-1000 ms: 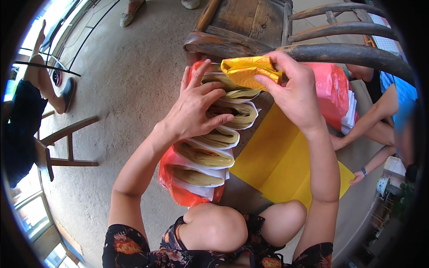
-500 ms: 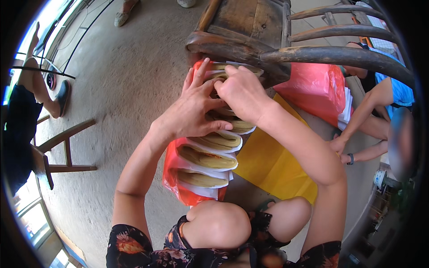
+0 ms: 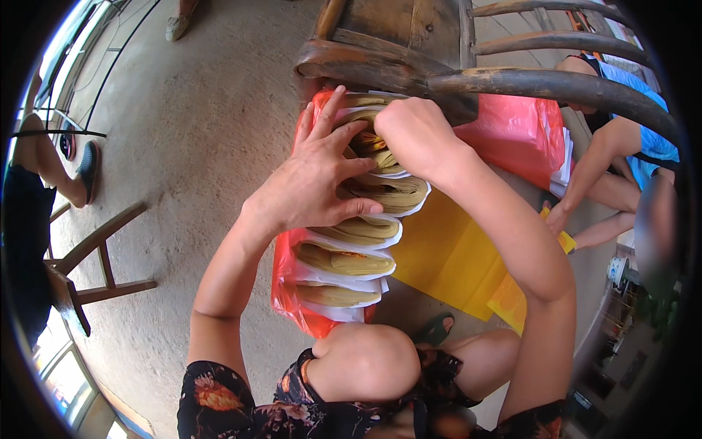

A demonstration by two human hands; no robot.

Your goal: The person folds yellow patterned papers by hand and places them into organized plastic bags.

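Observation:
A red plastic bag (image 3: 284, 267) lies on the floor in front of my knees, filled with a row of folded bundles of yellowish-brown paper (image 3: 349, 261), each wrapped in white. Across the bundles rests my left hand (image 3: 311, 179), its fingers spread and its thumb stretched along one fold. My right hand (image 3: 418, 135) is curled at the far bundles, with its fingertips hidden; I cannot make out what they hold. Beside it, a patch of orange-and-yellow paper (image 3: 371, 141) shows inside an opened fold.
A dark wooden chair (image 3: 395, 69) lies just beyond the bag. To the right are a yellow sheet (image 3: 439, 249), a second red bag (image 3: 512, 135) and a crouching co-worker (image 3: 621, 146) handling yellow paper. A wooden stool (image 3: 102, 256) stands at the left, near another person's leg.
My right hand has shifted slightly right, away from my left fingers, and the fold between them shows more. The co-worker's hands have moved, and a yellow-orange strip now shows by my right forearm.

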